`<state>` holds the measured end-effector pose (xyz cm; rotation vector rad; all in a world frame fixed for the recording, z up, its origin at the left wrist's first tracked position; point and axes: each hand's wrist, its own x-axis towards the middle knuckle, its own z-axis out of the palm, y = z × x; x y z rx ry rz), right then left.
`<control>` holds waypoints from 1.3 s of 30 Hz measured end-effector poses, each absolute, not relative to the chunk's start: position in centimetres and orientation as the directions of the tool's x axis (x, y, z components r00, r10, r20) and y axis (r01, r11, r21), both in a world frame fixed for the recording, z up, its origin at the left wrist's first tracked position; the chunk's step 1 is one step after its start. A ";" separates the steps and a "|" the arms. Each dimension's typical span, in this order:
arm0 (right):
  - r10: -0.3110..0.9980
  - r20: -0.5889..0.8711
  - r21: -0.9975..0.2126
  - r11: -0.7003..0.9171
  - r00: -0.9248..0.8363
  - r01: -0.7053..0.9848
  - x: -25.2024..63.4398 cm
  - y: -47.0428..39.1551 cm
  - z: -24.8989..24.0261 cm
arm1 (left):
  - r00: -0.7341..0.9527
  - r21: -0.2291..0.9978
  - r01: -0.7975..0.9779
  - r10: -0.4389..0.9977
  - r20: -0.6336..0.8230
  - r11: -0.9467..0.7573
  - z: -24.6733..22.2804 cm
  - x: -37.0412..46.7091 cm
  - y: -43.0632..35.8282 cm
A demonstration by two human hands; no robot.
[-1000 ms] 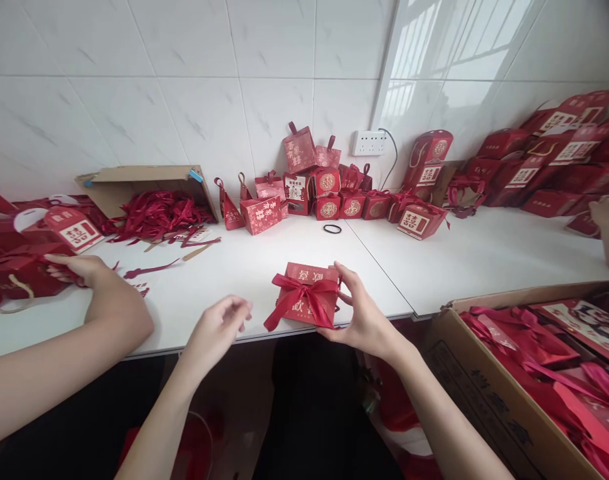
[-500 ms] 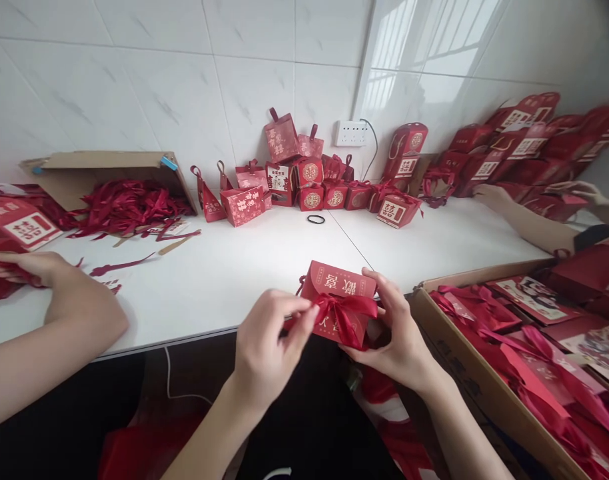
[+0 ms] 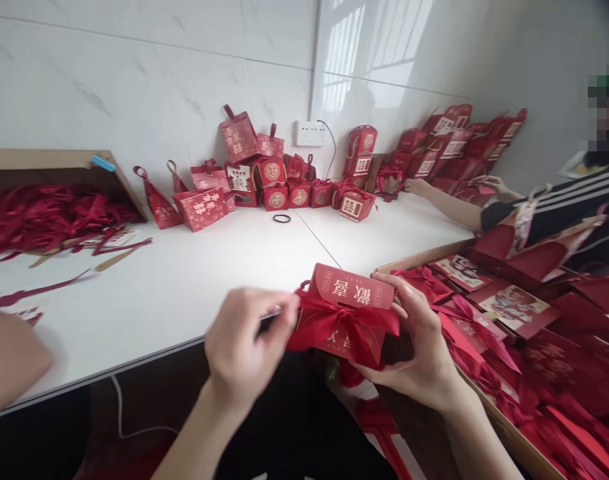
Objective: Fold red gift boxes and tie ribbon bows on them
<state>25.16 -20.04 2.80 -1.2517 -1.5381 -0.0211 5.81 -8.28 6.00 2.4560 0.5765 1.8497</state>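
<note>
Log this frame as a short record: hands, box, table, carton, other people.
left hand: fingertips at left side of bow; hand blurred, grip unclear
right hand: grips right side of box
box: red, bow across it
table: white; black ring, ribbon pile at left
carton: at right, holding red boxes
others: elbow at left; co-worker's arm at right

Red box [image 3: 357, 283], underside unseen

We have one left hand [image 3: 249, 343], one right hand [image 3: 419, 343], one red box [image 3: 357, 285] between them with one bow [image 3: 344, 317], one black ring [image 3: 281, 222] and one white socket [image 3: 310, 134].
</note>
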 end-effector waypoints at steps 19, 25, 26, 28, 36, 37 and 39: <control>0.779 -0.312 -0.537 0.328 0.544 -0.777 29.0 -28.6 6.6 | 0.892 -0.148 0.446 0.425 0.153 -0.883 -2.5 14.6 0.4; 0.757 -0.307 -0.558 0.348 0.576 -0.754 28.7 -29.3 6.9 | 0.894 -0.200 0.445 0.423 0.144 -0.873 -2.5 14.9 0.4; 0.745 -0.312 -0.577 0.344 0.589 -0.741 28.6 -29.4 7.0 | 0.896 -0.208 0.442 0.419 0.144 -0.873 -2.6 14.9 0.5; 0.693 -0.308 -0.659 0.339 0.652 -0.672 28.7 -29.7 7.3 | 0.902 -0.226 0.431 0.407 0.145 -0.873 -2.7 14.8 0.6; 0.110 0.650 -0.710 -0.266 0.752 0.652 32.6 -35.0 7.1 | 0.900 -0.190 0.410 0.361 0.245 -0.892 -3.2 14.6 0.8; 0.155 0.677 -0.627 -0.390 0.719 0.674 33.1 -35.9 6.9 | 0.902 -0.195 0.397 0.343 0.261 -0.897 -3.2 14.6 0.9; 0.242 0.657 -0.530 -0.525 0.714 0.666 34.0 -37.5 6.3 | 0.907 -0.212 0.376 0.311 0.284 -0.902 -3.3 14.5 1.0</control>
